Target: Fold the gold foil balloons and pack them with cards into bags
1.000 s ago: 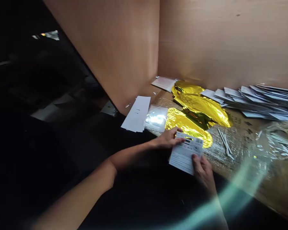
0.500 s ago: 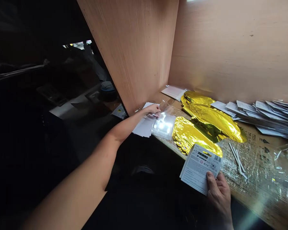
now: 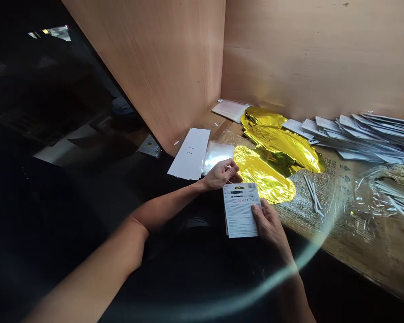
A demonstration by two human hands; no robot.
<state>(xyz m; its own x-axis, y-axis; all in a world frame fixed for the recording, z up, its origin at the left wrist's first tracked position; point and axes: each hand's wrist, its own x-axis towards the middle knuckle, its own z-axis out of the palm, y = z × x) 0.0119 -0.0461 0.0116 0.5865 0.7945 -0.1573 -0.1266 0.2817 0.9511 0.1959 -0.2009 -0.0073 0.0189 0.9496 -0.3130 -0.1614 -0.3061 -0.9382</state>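
1. Printed card [image 3: 240, 211]: one is in view, face up at the workbench's front edge. Its small print is hard to read, and a second edge along its left side may be another layer.
2. Right hand [image 3: 270, 223]: grasps the card's right edge.
3. Left hand [image 3: 220, 175]: curled at the card's top-left corner, fingertips hidden, so any grip cannot be told.
4. Just beyond the card: gold foil balloons [image 3: 265, 172], overlapping, their count unclear.
5. Left of those: one clear plastic sleeve [image 3: 217, 156] and one white paper sheet [image 3: 188, 153].
6. Right of the card: one bunch of white sticks [image 3: 312, 195], a clear bag of sticks [image 3: 390, 197], and a fanned pile of white cards [image 3: 360, 139], uncountable and cut off by the frame.
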